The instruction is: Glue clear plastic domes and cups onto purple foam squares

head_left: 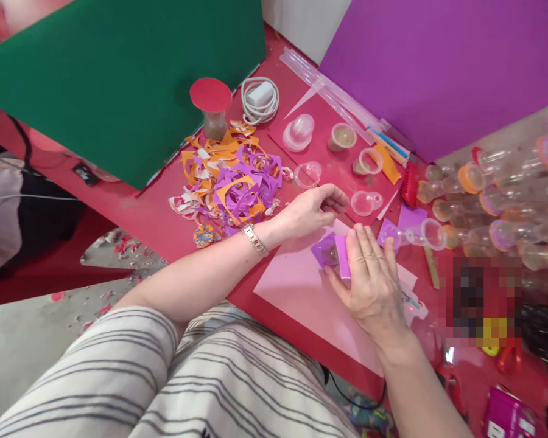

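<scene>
My right hand (369, 283) lies flat, fingers stretched and side by side, on a purple sheet piece (343, 257). Beside its thumb, a clear plastic piece (332, 254) sits partly over purple sheet; my palm hides the rest. Hovering past the pink sheet (292, 283), my left hand (317, 210) has loosely bent fingers, with nothing visible in them. Near its fingertips are a clear plastic cup piece (366, 203) and another clear ring-shaped piece (307, 175). Just right of my right fingertips lies a clear hourglass-shaped piece (415, 235).
Purple and orange scraps (242, 182) pile up left of my left hand. Behind them stand a red-topped clear shape (212, 103) and a coiled white cable (260, 100). Several clear joined shapes (502, 201) crowd the right side. Green (132, 73) and purple (447, 67) boards stand behind.
</scene>
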Action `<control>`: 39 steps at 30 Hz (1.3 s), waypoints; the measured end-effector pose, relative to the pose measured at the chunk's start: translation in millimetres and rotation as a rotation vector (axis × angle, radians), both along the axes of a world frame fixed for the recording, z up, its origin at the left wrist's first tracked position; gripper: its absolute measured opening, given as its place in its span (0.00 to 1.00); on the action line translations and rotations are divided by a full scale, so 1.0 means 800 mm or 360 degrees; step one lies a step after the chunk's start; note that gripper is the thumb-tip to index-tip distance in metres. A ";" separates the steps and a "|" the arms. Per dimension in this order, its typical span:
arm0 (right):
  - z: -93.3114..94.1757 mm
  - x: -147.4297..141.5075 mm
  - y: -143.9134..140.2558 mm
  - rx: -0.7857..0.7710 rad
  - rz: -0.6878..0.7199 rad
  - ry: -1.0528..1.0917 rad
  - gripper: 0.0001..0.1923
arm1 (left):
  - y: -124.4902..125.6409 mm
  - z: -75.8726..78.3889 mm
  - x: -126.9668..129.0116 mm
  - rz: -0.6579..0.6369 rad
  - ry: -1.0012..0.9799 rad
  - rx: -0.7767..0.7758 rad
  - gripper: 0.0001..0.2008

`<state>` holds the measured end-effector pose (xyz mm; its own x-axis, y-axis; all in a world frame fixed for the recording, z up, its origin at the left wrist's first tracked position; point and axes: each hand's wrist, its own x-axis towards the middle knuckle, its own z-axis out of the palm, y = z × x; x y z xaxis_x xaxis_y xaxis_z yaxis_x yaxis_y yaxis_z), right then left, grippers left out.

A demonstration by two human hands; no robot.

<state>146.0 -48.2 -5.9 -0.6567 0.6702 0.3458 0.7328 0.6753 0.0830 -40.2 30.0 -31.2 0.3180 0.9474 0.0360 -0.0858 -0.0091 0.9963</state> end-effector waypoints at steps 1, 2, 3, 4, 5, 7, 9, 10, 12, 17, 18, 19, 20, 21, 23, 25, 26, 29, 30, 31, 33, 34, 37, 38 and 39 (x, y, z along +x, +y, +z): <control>-0.001 0.000 0.000 -0.0002 -0.0002 0.0003 0.43 | 0.000 0.000 -0.001 0.0015 0.0096 0.0049 0.14; -0.002 0.000 0.000 -0.0002 -0.0006 0.0007 0.43 | 0.000 0.001 -0.001 0.0022 0.0195 0.0098 0.14; -0.002 0.000 0.000 0.0000 -0.0012 0.0016 0.43 | 0.000 0.002 -0.002 0.0022 0.0288 0.0146 0.14; -0.003 0.000 0.000 0.0001 -0.0018 0.0025 0.43 | 0.000 0.003 -0.003 0.0008 0.0374 0.0189 0.14; -0.004 0.000 0.000 0.0003 -0.0020 0.0036 0.43 | 0.000 0.005 -0.004 -0.0023 0.0450 0.0229 0.14; -0.005 0.000 0.000 0.0000 -0.0014 0.0050 0.43 | -0.001 0.007 -0.006 -0.0098 0.0579 0.0296 0.14; -0.007 0.000 0.000 -0.0003 0.0004 0.0055 0.44 | -0.001 0.007 -0.007 -0.0152 0.0687 0.0358 0.13; -0.007 0.000 0.000 -0.0002 0.0012 0.0060 0.44 | 0.000 0.007 -0.008 -0.0166 0.0730 0.0389 0.14; -0.008 0.001 0.001 0.0010 0.0018 0.0080 0.43 | 0.000 0.007 -0.009 -0.0187 0.0788 0.0445 0.14; -0.007 0.000 0.001 0.0045 0.0043 0.0108 0.42 | 0.000 0.006 -0.011 -0.0296 0.0850 0.0535 0.14; -0.007 0.000 0.002 0.0037 0.0045 0.0104 0.42 | 0.000 0.005 -0.011 -0.0299 0.0863 0.0550 0.15; -0.007 0.001 0.003 0.0023 0.0051 0.0100 0.42 | 0.001 0.005 -0.012 -0.0287 0.0875 0.0567 0.15; -0.007 0.003 0.004 0.0006 0.0062 0.0102 0.42 | 0.001 0.005 -0.013 -0.0271 0.0885 0.0585 0.15; -0.007 0.005 0.006 -0.0011 0.0086 0.0109 0.41 | 0.001 0.005 -0.014 -0.0256 0.0890 0.0603 0.15; -0.007 0.009 0.012 -0.0033 0.0181 0.0128 0.41 | 0.002 0.005 -0.015 -0.0246 0.0889 0.0627 0.15; -0.007 0.014 0.019 -0.0045 0.0296 0.0134 0.40 | 0.001 0.005 -0.016 -0.0257 0.0890 0.0628 0.15; -0.007 0.016 0.022 -0.0057 0.0337 0.0128 0.40 | 0.001 0.005 -0.016 -0.0265 0.0893 0.0625 0.15; -0.006 0.020 0.028 -0.0108 0.0368 0.0084 0.40 | 0.001 0.005 -0.016 -0.0274 0.0899 0.0631 0.16; -0.005 0.021 0.028 -0.0115 0.0366 0.0076 0.40 | 0.001 0.004 -0.016 -0.0279 0.0895 0.0640 0.16; -0.004 0.022 0.027 -0.0109 0.0371 0.0078 0.41 | 0.001 0.004 -0.016 -0.0290 0.0889 0.0652 0.16; 0.000 0.023 0.024 -0.0069 0.0384 0.0117 0.46 | 0.001 0.002 -0.015 -0.0304 0.0883 0.0670 0.15; 0.003 0.024 0.021 -0.0038 0.0383 0.0148 0.48 | 0.001 0.001 -0.014 -0.0312 0.0884 0.0681 0.15; 0.012 0.021 0.006 0.0054 0.0259 0.0203 0.49 | 0.002 -0.002 -0.012 -0.0345 0.0891 0.0747 0.12; 0.015 0.017 -0.001 0.0078 0.0180 0.0202 0.48 | 0.002 -0.003 -0.011 -0.0361 0.0895 0.0768 0.12; 0.017 0.012 -0.008 0.0093 0.0089 0.0193 0.46 | 0.002 -0.004 -0.010 -0.0371 0.0903 0.0782 0.11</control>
